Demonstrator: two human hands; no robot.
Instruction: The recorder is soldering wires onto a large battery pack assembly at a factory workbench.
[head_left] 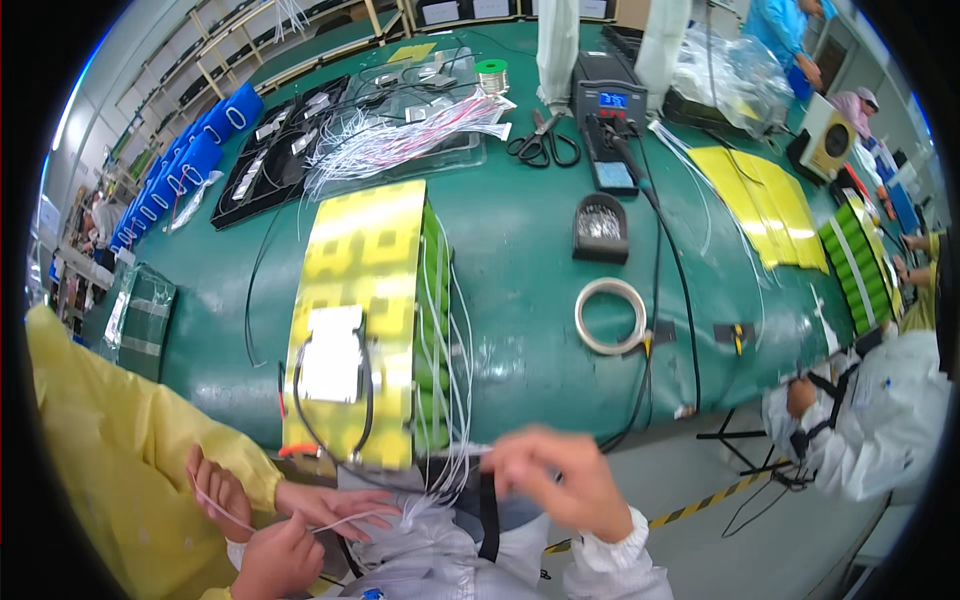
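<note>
A long battery pack [360,300], wrapped in yellow sheet with green cells along its right side, lies on the green table [520,260], reaching to the near edge. It carries a white board [333,358] with black cables looping round it. Thin white wires [452,400] run down its right side to the edge. My right hand [555,482], blurred and in a white cuff, pinches these wires at their lower end. My left hand [282,560] is closed on a thin white wire at lower left. A co-worker in a yellow sleeve has both hands [335,505] right beside it.
Beyond the pack lie a solder coil [610,315], a tip cleaner [600,228], a soldering station [610,100], scissors [545,142] and black trays [280,150] with wire bundles. Yellow sheets [760,200] and green cells [860,260] sit right, near a person in white [880,420].
</note>
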